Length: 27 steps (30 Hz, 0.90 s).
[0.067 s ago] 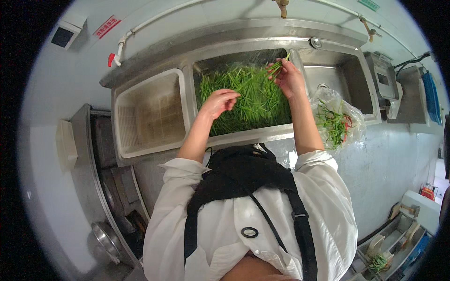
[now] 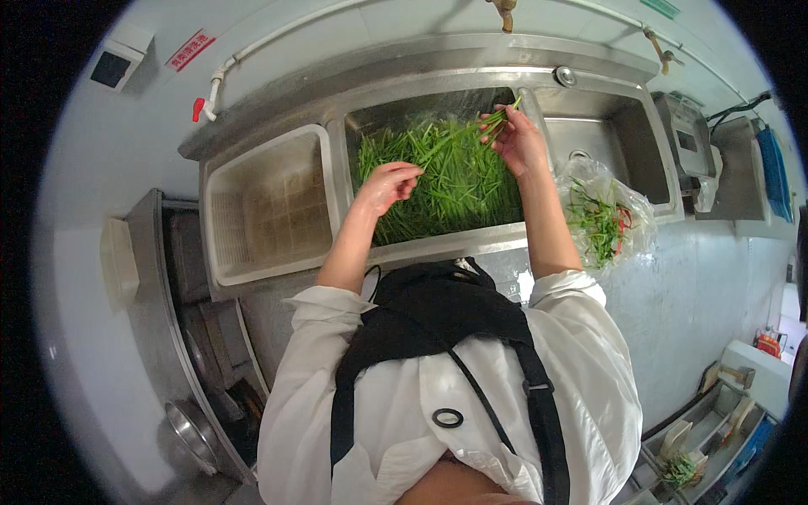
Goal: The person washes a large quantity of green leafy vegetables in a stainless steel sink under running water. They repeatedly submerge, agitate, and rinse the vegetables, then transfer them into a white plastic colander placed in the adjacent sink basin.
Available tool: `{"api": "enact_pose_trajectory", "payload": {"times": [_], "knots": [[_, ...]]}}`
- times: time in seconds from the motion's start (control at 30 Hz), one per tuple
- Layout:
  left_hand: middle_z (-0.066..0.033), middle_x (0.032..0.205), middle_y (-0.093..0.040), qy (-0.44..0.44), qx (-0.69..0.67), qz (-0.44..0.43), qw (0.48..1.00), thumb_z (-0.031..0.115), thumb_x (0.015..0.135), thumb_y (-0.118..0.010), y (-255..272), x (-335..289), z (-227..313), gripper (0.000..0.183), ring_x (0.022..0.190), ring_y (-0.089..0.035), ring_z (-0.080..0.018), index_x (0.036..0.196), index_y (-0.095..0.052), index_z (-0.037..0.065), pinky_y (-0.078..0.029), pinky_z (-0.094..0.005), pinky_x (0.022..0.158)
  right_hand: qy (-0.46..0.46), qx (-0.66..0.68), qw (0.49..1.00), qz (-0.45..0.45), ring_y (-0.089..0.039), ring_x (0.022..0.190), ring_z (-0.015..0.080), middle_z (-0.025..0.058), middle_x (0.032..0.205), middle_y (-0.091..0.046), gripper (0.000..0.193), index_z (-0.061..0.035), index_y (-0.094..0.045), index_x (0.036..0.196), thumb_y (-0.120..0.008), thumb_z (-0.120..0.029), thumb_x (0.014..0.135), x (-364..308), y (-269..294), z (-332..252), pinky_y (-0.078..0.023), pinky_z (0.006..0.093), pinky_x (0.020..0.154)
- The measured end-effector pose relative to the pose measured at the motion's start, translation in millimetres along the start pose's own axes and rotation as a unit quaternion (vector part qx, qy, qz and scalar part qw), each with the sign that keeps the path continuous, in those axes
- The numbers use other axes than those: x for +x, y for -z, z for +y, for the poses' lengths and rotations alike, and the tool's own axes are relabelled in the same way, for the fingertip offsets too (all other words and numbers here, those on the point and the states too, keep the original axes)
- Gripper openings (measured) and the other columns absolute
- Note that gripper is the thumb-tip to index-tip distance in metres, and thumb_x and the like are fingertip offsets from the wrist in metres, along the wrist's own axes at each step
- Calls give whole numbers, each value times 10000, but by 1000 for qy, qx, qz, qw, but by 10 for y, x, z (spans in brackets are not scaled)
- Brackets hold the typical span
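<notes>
A large heap of long, thin garlic chives (image 2: 459, 189) fills the middle sink basin (image 2: 396, 108). Above its right back part, my right hand (image 2: 520, 143) is closed on a small bunch of chives (image 2: 495, 123), their ends sticking out past the fingers. Over the left side of the heap is my left hand (image 2: 391, 185), its thumb and fingertips pinched together. A green blade runs from that pinch up to the right, over the heap.
A white plastic basket (image 2: 269, 206) occupies the left basin. On the right basin's front edge sits a clear plastic bag (image 2: 599, 223) of green scraps. Taps (image 2: 505, 15) and a white pipe (image 2: 286, 35) line the back wall.
My left hand has shifted very slightly to the left, and the blade at its fingertips shows more plainly. My right hand holds the bunch in nearly the same place.
</notes>
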<state>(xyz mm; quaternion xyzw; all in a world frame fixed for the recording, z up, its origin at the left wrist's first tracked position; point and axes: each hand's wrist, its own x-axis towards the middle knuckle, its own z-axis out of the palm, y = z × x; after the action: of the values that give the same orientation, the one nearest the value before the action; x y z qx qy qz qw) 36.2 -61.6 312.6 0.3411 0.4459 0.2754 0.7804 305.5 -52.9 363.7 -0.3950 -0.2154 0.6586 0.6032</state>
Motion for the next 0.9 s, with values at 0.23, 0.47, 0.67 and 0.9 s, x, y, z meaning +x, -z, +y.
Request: {"api": "enact_pose_trajectory", "payload": {"times": [0.23,0.47,0.67,0.9], "knots": [[-19,729,-571,-179,149,236,943,187,788,-661,-50,-39,276,252,566,-462,-73,979,-613,30,-356,-220,495,-63,29,997,-32,-617,744,251,160,938,-614,276,-20,-513,1061,-403,-224,912,-4,-46,135,-487,292,568],[-93,896,-625,-306,443,176,824,141,731,-701,-647,156,477,304,771,-578,-119,978,-604,-9,-462,-262,660,-100,-73,989,-75,-617,718,182,66,847,-634,221,-33,-576,998,-487,-202,888,-92,-264,462,-470,264,576],[-63,769,-640,-249,369,119,887,116,714,-673,-499,272,359,197,707,-598,-137,867,-619,4,-468,-277,649,-66,-151,984,-67,-616,748,164,78,863,-636,194,-19,-596,936,-542,-195,876,-172,-199,442,-498,282,634],[-34,742,-619,-232,395,111,882,85,755,-650,-413,95,439,146,667,-563,-89,858,-605,-8,-442,-239,607,31,-66,997,-19,-607,728,192,86,788,-611,183,-13,-555,953,-505,-179,894,-64,162,137,-496,327,645]]}}
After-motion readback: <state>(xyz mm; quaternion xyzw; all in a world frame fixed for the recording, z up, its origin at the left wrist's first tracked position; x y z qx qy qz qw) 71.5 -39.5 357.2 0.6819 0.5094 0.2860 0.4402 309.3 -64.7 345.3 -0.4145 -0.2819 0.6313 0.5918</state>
